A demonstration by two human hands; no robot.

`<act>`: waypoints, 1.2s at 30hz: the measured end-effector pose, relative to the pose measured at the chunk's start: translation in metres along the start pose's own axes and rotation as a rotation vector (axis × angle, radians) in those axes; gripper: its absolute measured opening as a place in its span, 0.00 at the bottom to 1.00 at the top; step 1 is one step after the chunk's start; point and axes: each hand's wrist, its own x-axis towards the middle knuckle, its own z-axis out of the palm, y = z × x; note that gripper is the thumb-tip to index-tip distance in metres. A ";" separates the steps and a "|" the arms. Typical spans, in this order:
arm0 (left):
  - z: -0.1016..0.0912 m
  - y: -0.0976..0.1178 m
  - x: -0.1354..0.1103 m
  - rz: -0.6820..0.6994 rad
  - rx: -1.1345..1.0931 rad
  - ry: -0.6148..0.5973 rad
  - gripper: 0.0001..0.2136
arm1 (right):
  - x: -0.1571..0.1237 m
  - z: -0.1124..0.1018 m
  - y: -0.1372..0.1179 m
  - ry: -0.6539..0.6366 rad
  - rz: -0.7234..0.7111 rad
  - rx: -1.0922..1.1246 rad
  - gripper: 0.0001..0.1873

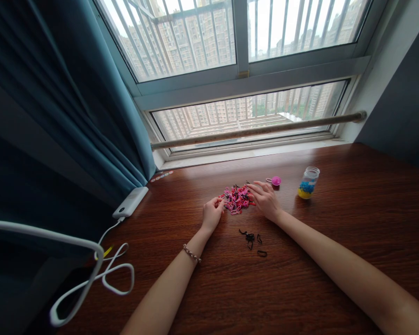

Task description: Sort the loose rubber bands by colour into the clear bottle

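Hands, two. I see the left hand (212, 213) at the pile's left edge, fingers drawn nearly together; whether they have hold of a piece I cannot tell. The right hand (264, 200) lies palm down at the right edge, fingers extended and partly apart; what may be under its fingertips I cannot make out.

Pile of loops (236, 199), one, on the brown table (209, 288) between the hands; too tangled for me to count. Small, thin pieces, mostly pink, with red and black mixed in.

Black pieces (261, 253), at least five, some overlapping, on the near side of the pile.

Jar (308, 182), one, clear, upright, right of the pile. Contents: a yellow layer at the bottom, blue above, the upper part see-through.

Pink round object (276, 181), one, between right hand and jar, beside one pale loop (268, 180).

Bracelet (191, 253), one, left wrist.

White device (130, 203), one, with a white cable (120, 266).
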 end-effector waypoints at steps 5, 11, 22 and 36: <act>-0.001 0.002 0.000 0.002 0.002 -0.007 0.13 | -0.001 0.000 -0.003 -0.034 -0.062 -0.107 0.17; 0.000 0.002 0.000 -0.003 -0.003 -0.011 0.13 | -0.002 -0.001 -0.008 -0.026 -0.059 -0.157 0.19; 0.000 0.002 0.000 0.006 -0.008 -0.006 0.13 | -0.002 0.003 -0.003 -0.042 0.030 -0.098 0.17; 0.000 -0.004 0.002 0.025 0.147 0.035 0.05 | 0.005 0.003 0.009 -0.090 0.560 1.096 0.36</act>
